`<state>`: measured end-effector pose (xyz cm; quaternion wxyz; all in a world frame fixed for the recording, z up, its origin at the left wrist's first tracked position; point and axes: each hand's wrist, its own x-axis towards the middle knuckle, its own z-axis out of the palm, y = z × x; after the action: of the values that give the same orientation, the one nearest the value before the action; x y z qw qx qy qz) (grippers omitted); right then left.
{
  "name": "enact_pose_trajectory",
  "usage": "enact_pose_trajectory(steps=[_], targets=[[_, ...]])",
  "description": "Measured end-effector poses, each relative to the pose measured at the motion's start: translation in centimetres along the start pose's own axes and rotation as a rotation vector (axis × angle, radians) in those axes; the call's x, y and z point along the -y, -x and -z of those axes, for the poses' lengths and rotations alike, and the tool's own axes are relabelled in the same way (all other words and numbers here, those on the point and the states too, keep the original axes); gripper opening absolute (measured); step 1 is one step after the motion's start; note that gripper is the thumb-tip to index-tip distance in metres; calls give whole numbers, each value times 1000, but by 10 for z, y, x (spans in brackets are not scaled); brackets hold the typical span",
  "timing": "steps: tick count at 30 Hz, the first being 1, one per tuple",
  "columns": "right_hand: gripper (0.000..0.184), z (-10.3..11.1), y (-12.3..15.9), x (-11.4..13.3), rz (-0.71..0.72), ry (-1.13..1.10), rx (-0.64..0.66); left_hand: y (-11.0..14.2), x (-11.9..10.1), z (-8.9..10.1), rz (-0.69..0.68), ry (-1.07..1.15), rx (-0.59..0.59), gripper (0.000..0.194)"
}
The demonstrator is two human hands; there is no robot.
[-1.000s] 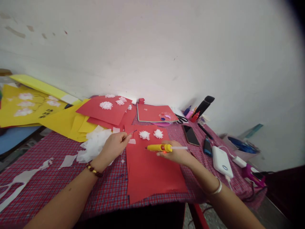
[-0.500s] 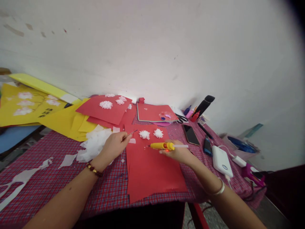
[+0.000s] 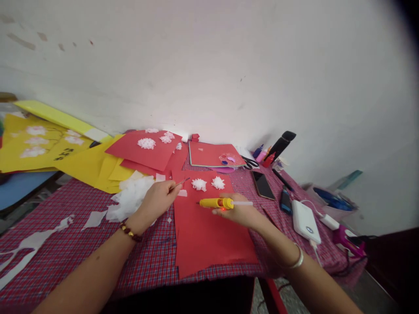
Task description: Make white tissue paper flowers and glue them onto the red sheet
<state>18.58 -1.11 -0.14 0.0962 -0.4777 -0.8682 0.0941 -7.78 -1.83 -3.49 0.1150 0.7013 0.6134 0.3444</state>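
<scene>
My right hand [image 3: 240, 212] grips a yellow glue gun [image 3: 212, 203], its nozzle pointing left over the red paper [image 3: 209, 235]. A clear glue stick [image 3: 242, 203] juts from its back, and a small red light glows on it. Between the closed fingers of my left hand [image 3: 159, 195] is a thin dark stick [image 3: 182, 182], its tip toward the upper right. Two fluffy white paper flowers, a left one [image 3: 199, 184] and a right one [image 3: 218, 182], sit near the paper's top. A white paper scrap [image 3: 182, 193] lies at its left edge.
White tissue squares [image 3: 131, 198] are heaped beside my left hand. Decorated red sheets [image 3: 147, 155] and yellow sheets [image 3: 88, 168] lie behind. To the right are a phone [image 3: 262, 185], a white power bank [image 3: 305, 221], black scissors [image 3: 250, 162] and paint bottles [image 3: 269, 159].
My right hand has moved the glue gun slightly left, its nozzle now farther left over the red paper. My left hand stays nearly still with the thin stick.
</scene>
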Motion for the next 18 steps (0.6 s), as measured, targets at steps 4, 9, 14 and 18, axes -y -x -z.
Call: enact_pose_trajectory(steps=[4,9,14,18], targets=[[28,3,-4,0,23,-81,8,-1,0,-1,2,-3,-7,40],[29,9,-2,-2,20,-62,25,-1,0,-1,6,-2,-10,40],[30,8,1,-5,-18,-32,-9,-1,0,-1,11,-13,3,40],[30,4,1,-8,-19,-31,-56,-1,0,-1,8,-17,-5,40]])
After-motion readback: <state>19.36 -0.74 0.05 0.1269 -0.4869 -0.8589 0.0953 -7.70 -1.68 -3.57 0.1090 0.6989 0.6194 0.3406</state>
